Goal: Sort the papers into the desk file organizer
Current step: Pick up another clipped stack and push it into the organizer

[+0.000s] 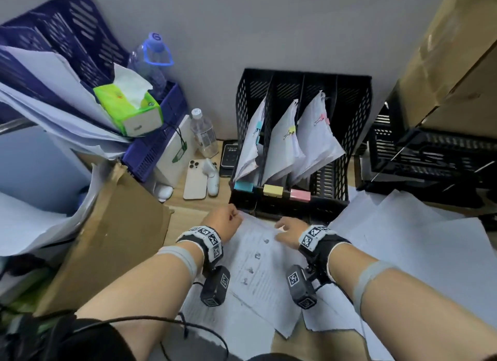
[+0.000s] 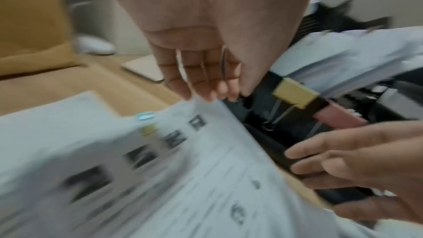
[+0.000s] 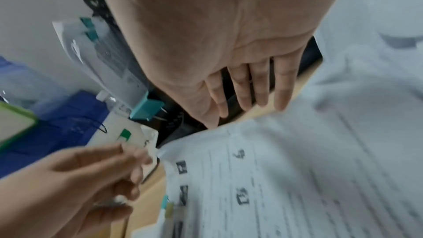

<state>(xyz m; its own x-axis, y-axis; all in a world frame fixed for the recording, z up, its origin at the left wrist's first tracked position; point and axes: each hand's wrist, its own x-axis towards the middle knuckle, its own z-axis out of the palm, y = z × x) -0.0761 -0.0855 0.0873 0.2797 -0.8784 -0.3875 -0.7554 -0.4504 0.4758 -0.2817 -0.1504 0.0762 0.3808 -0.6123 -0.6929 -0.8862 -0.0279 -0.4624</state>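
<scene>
A black file organizer [image 1: 347, 134] stands against the wall. Three of its slots hold paper bundles clipped blue, yellow and pink; the rightmost slot holds none. Matching blue [image 1: 243, 186], yellow [image 1: 273, 190] and pink [image 1: 300, 195] clips sit on its front lip. A printed sheet [image 1: 258, 255] lies on the desk just in front. My left hand [image 1: 234, 215] touches the sheet's far left corner with straight fingers [image 2: 206, 95]. My right hand [image 1: 281, 227] hovers over the far edge, its fingers [image 3: 260, 97] straight. The wrist views are blurred.
Loose white sheets [image 1: 416, 239] cover the desk to the right, below black trays [image 1: 430, 156]. A phone [image 1: 195, 180], a white controller [image 1: 212, 180] and a bottle [image 1: 204, 134] sit left of the organizer. A cardboard flap [image 1: 107, 239] and a blue basket [image 1: 158, 140] crowd the left.
</scene>
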